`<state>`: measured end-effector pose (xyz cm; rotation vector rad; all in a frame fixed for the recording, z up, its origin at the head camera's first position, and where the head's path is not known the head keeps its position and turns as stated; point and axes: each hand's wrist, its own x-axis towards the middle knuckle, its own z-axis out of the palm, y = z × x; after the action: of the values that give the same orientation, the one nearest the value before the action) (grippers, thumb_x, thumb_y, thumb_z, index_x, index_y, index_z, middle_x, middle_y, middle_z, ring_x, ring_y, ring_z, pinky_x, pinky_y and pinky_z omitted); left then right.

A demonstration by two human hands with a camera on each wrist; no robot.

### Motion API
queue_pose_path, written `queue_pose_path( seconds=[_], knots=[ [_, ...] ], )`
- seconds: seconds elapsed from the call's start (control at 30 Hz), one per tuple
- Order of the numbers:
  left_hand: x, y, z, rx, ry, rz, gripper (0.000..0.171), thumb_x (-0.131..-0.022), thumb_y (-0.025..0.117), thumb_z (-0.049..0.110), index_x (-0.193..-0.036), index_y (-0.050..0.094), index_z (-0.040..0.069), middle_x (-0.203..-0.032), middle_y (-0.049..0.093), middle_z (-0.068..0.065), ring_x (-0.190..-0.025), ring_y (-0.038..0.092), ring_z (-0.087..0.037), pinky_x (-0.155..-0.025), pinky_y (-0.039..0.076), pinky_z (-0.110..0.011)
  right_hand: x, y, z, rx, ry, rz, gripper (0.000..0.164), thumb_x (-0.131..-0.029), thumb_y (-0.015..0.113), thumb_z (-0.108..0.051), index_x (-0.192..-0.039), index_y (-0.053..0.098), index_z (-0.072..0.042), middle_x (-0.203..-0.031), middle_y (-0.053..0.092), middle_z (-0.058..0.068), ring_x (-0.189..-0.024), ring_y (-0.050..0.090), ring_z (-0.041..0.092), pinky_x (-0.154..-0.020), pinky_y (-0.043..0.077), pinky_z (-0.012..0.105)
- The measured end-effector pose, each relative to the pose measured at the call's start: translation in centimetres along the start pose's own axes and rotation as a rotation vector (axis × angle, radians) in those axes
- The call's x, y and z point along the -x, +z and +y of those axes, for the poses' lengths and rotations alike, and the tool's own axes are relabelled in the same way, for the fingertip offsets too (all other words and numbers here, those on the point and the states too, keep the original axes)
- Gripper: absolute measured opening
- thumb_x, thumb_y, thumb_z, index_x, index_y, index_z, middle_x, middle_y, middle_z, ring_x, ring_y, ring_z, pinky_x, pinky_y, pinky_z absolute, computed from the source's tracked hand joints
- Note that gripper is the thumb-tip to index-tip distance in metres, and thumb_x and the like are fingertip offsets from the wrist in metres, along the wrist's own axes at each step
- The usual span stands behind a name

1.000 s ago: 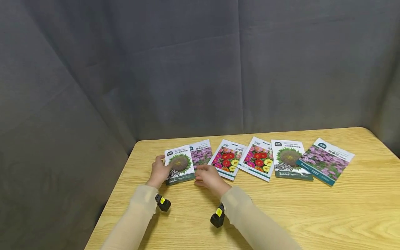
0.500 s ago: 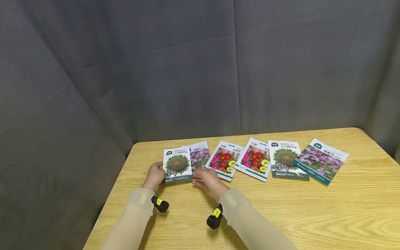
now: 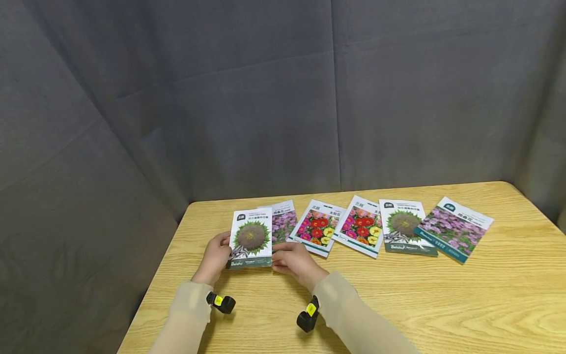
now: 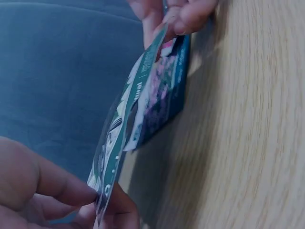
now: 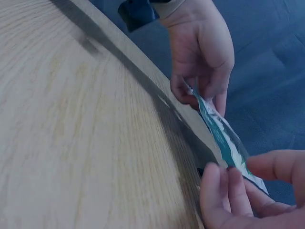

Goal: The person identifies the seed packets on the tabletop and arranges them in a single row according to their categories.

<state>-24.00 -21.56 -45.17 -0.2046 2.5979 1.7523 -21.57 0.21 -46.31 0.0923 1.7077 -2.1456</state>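
Note:
Between my two hands is a sunflower seed packet (image 3: 251,237), white with a dark green band along its bottom, raised off the table. My left hand (image 3: 215,258) pinches its left edge, thumb on one face and fingers behind, as the left wrist view shows. On the opposite edge my right hand (image 3: 297,263) grips the lower right corner, with fingers underneath in the right wrist view. A packet with pink-purple flowers (image 3: 284,222) lies just behind, partly covered by the held one in the head view.
To the right lie two packets with red and yellow flowers, one left (image 3: 317,227) and one right (image 3: 360,226). Beyond them a second sunflower packet (image 3: 403,225) is overlapped by another purple-flower packet (image 3: 455,228). A grey curtain (image 3: 265,98) hangs behind the wooden table (image 3: 442,305).
The sunflower packet has come up off the table and a little toward me, turning straighter. My right hand has closed in on its right edge. The other packets lie as before.

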Motion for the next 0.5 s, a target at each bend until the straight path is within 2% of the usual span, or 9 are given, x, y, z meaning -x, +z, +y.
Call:
queue_pose_path(
  seconds=[0.1, 0.2, 0.37, 0.5],
  knots=[
    [0.7, -0.4, 0.2, -0.025, 0.004, -0.014, 0.053, -0.094, 0.036, -0.013, -0.146, 0.042, -0.011, -0.129, 0.049, -0.03, -0.065, 0.043, -0.014, -0.048, 0.031, -0.02, 0.2, -0.1, 0.2, 0.009, -0.005, -0.029, 0.03, -0.099, 0.058, 0.0, -0.128, 0.057, 0.009, -0.098, 0.062, 0.014, -0.079, 0.063, 0.017, -0.083, 0.06, 0.036],
    [1.6, -0.6, 0.3, -0.059, 0.023, -0.033, 0.052, -0.095, 0.039, -0.01, -0.147, 0.043, -0.01, -0.13, 0.049, -0.03, -0.06, 0.038, -0.012, -0.047, 0.031, -0.021, 0.6, -0.3, 0.5, 0.04, -0.043, -0.054, 0.026, -0.099, 0.059, -0.001, -0.122, 0.057, 0.01, -0.097, 0.061, 0.013, -0.08, 0.064, 0.018, -0.084, 0.06, 0.037],
    [2.8, -0.9, 0.3, -0.149, 0.072, -0.055, 0.05, -0.096, 0.044, -0.006, -0.146, 0.045, -0.009, -0.126, 0.052, -0.03, -0.067, 0.045, -0.018, -0.055, 0.038, -0.026, 1.2, -0.7, 0.6, 0.102, -0.105, -0.062, 0.027, -0.097, 0.061, 0.001, -0.122, 0.056, 0.01, -0.097, 0.062, 0.015, -0.077, 0.066, 0.018, -0.078, 0.061, 0.037],
    [3.6, -1.2, 0.4, -0.221, 0.095, -0.059, 0.044, -0.099, 0.052, 0.0, -0.143, 0.05, -0.007, -0.12, 0.057, -0.026, -0.083, 0.058, -0.025, -0.063, 0.046, -0.032, 1.8, -0.8, 0.8, 0.129, -0.124, -0.062, 0.038, -0.094, 0.063, 0.005, -0.13, 0.053, 0.01, -0.096, 0.064, 0.016, -0.073, 0.066, 0.017, -0.072, 0.062, 0.036]
  ],
)
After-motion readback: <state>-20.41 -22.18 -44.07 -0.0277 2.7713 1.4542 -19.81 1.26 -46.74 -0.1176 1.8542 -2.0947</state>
